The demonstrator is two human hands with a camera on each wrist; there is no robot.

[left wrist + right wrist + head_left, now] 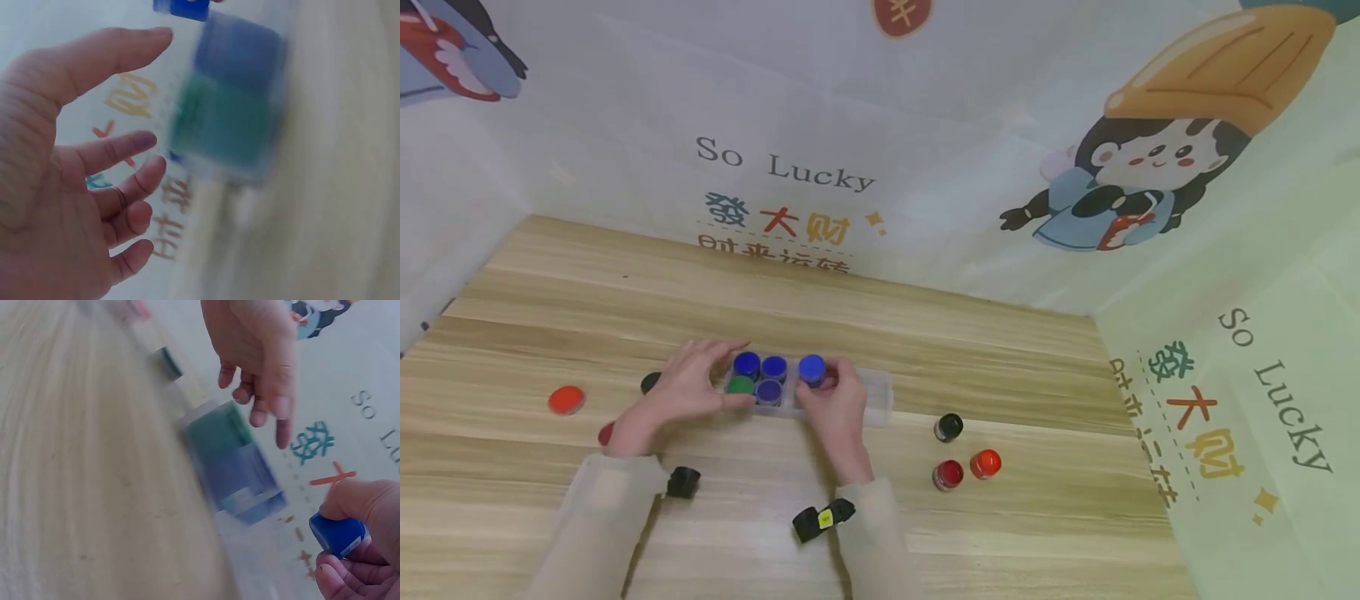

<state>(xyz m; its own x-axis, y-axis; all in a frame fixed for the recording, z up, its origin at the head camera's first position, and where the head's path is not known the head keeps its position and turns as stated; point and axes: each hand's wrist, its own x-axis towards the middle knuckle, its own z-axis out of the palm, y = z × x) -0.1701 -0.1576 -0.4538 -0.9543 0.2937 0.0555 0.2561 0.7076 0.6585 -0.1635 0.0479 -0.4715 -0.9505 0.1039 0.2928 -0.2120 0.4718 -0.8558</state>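
A clear plastic tray (878, 397) lies on the wooden table. Its left end holds several small paint jars: blue ones (774, 368) and a green one (741, 386). Between thumb and fingers, my right hand (841, 410) pinches another blue paint jar (812, 369) over the tray's middle; the right wrist view shows this jar (338, 535) raised and tilted. Around the tray's left end, my left hand (688, 382) has its thumb and fingers spread. In the left wrist view a gap separates the fingers (119, 150) from the blurred green jar (219, 125).
Right of the tray stand a black jar (950, 427), a dark red jar (948, 475) and an orange-red jar (986, 463). An orange-red round piece (567, 400) lies at left. Black and dark red pieces are partly hidden by my left arm. A printed cloth (940, 208) stands behind.
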